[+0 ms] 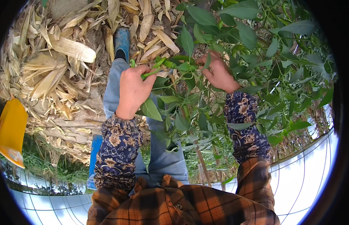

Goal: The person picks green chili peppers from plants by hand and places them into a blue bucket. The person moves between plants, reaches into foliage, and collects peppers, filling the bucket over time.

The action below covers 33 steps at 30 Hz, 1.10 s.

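Several long green chili peppers (155, 68) stick out of my left hand (134, 87), whose fingers are closed round them. My right hand (218, 73) is among the leaves of a pepper plant (182, 100), fingers bent. Its fingertips meet the end of another green chili pepper (185, 59), which lies across the gap between my hands. A leaf partly covers these fingers, so the grip shows only in part. Both forearms wear dark flowered sleeves.
Dry corn husks (69, 48) cover the ground on the left. Dense pepper foliage (249, 37) fills the right side. A yellow object (11, 131), perhaps a container, is at the far left. My blue shoe (122, 43) stands beside the plant, among the husks.
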Motion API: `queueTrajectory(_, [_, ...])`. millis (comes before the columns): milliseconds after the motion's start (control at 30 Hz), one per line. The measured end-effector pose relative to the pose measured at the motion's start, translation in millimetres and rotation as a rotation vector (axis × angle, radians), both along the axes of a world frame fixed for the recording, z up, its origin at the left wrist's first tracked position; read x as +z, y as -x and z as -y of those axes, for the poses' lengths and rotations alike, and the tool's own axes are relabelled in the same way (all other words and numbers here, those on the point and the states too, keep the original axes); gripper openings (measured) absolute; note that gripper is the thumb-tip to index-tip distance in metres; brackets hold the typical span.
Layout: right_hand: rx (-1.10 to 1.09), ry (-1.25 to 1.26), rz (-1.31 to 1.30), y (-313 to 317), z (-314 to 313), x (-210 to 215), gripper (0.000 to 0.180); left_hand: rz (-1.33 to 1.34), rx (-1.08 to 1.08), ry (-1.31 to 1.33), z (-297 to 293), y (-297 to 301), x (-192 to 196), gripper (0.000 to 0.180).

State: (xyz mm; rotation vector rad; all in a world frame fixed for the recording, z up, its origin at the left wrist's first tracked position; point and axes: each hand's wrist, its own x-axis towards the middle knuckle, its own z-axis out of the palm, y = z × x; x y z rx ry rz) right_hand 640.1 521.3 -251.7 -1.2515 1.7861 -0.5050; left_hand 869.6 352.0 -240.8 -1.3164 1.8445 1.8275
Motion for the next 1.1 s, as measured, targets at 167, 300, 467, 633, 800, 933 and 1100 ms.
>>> queueTrajectory(167, [-0.117,-0.036,0.056,0,-3,-11,0.020,-0.006,0.743,-1.280,-59,-42,-42,0.025])
queueTrajectory(300, [-0.139,-0.084,0.097,4,-3,-17,0.021,0.036,1.277,-1.025,-114,-49,-70,0.017])
queueTrajectory(467, [-0.235,-0.152,0.265,5,-4,-27,0.021,-0.367,0.643,-0.464,-103,-2,-87,0.013])
queueTrajectory(633, [-0.136,-0.115,0.151,6,12,-24,0.018,-0.647,0.336,-0.102,-76,33,-96,0.027])
queueTrajectory(800, [-0.253,0.005,0.199,2,1,-36,0.018,-0.490,0.231,-0.095,-74,50,-59,0.021])
queueTrajectory(933, [-0.250,-0.163,0.320,2,6,-35,0.020,-0.438,0.297,-0.246,-80,43,-75,0.022])
queueTrajectory(1100, [-0.334,-0.035,0.514,-7,6,-37,0.021,-0.642,0.790,-0.991,-86,40,-99,0.021])
